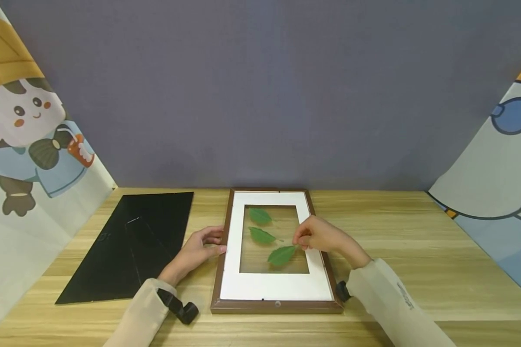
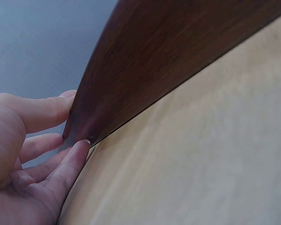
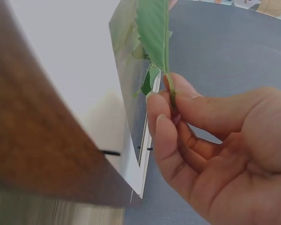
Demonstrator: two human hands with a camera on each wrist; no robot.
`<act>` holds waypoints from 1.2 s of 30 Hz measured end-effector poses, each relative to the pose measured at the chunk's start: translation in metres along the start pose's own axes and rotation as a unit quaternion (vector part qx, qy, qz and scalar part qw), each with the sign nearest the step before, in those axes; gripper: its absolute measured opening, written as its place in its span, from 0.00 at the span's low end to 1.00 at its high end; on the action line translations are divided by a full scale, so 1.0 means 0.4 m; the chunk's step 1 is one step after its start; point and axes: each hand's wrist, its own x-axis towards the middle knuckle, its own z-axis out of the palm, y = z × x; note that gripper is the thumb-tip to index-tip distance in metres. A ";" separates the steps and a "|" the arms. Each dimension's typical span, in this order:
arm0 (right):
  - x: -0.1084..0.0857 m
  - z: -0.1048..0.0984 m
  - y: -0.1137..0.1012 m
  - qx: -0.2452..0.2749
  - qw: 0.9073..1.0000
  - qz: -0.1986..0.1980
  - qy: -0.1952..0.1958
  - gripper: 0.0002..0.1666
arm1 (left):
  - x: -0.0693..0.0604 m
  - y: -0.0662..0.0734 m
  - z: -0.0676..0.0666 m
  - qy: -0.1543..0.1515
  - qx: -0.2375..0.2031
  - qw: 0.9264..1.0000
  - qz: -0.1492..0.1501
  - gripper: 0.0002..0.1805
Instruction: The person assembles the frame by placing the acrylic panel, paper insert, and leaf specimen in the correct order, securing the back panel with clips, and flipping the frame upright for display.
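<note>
A brown picture frame (image 1: 277, 306) lies on the table, with a white mat (image 1: 278, 287) around a clear window. Two green leaves (image 1: 260, 216) (image 1: 261, 235) lie in the window, one above the other. My right hand (image 1: 319, 234) pinches the stem of a third green leaf (image 1: 281, 256) between thumb and fingertips, over the window's lower right part. In the right wrist view this leaf (image 3: 153, 30) points away from the fingertips. My left hand (image 1: 199, 248) touches the frame's left side with thumb and fingertips, its fingers loosely bent; the left wrist view shows them against the dark brown side (image 2: 140, 61).
A black backing board (image 1: 152, 241) with a stand flap lies left of the frame, partly under the left forearm. A grey panel (image 1: 269, 96) rises behind the wooden table (image 1: 417, 250). Panels with cartoon prints (image 1: 26, 144) flank both sides.
</note>
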 end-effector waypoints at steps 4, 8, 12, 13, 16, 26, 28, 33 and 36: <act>0.006 -0.001 -0.003 -0.008 1.000 0.015 -0.004 0.10 | 0.000 0.007 0.000 -0.004 0.001 1.000 0.005 0.32; 0.010 -0.001 -0.006 -0.008 1.000 0.020 -0.005 0.08 | -0.001 0.009 0.000 -0.005 -0.002 1.000 0.011 0.32; 0.014 0.000 -0.007 -0.004 1.000 0.017 -0.006 0.07 | -0.002 0.004 -0.001 0.000 0.004 0.999 0.039 0.32; 0.015 0.001 -0.006 -0.004 1.000 0.017 -0.007 0.08 | -0.002 0.004 -0.001 0.000 0.005 0.999 0.044 0.33; 0.018 0.002 -0.003 -0.002 1.000 0.016 -0.007 0.07 | -0.003 0.006 0.000 0.003 0.005 0.999 0.033 0.33; 0.016 0.003 0.003 -0.015 1.000 -0.002 0.005 0.03 | -0.002 0.014 0.001 -0.003 0.001 1.000 0.003 0.32; 0.015 0.003 0.003 -0.017 1.000 -0.001 0.008 0.03 | -0.003 0.014 0.001 -0.002 0.002 1.000 0.003 0.32; 0.010 0.000 0.004 -0.013 1.000 0.005 0.015 0.02 | -0.002 0.009 -0.001 -0.004 0.002 1.000 0.006 0.32; 0.001 -0.004 0.009 -0.009 1.000 0.015 0.021 0.03 | -0.001 0.005 -0.001 -0.004 -0.002 1.000 0.006 0.32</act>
